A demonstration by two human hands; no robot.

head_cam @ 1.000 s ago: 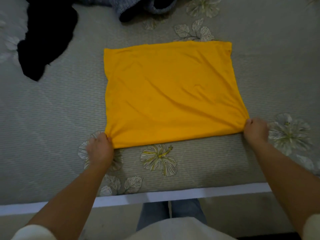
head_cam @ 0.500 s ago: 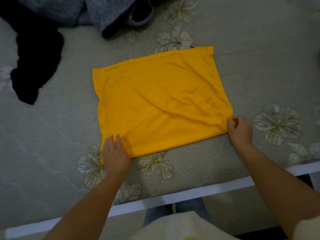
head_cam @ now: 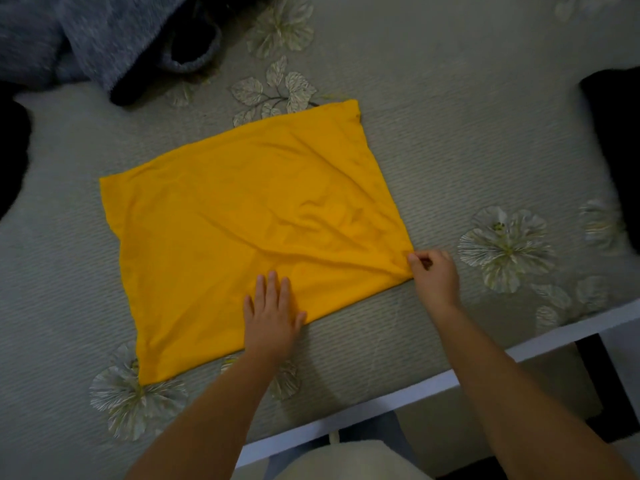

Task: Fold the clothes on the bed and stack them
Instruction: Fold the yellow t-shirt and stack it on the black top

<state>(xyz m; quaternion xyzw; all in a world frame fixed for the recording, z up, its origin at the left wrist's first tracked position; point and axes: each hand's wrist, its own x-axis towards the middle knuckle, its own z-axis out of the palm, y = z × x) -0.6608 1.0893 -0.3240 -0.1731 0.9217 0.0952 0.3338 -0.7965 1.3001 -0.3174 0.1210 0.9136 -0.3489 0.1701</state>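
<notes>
A yellow garment [head_cam: 242,230], folded into a rough rectangle, lies flat on the grey floral bed [head_cam: 450,133]. My left hand [head_cam: 272,315] rests palm down with fingers spread on the garment's near edge, around its middle. My right hand [head_cam: 434,275] pinches the garment's near right corner between thumb and fingers. Creases run across the cloth from that corner toward the middle.
A grey-blue knitted garment [head_cam: 104,36] is heaped at the back left. Black clothing [head_cam: 12,154] lies at the left edge, and another dark piece [head_cam: 616,140] at the right edge. The bed's white front rail [head_cam: 398,396] runs just below my arms.
My left hand let go of the near left corner and slid right along the near edge, now flat on the cloth. My right hand kept its corner. The view shifted.
</notes>
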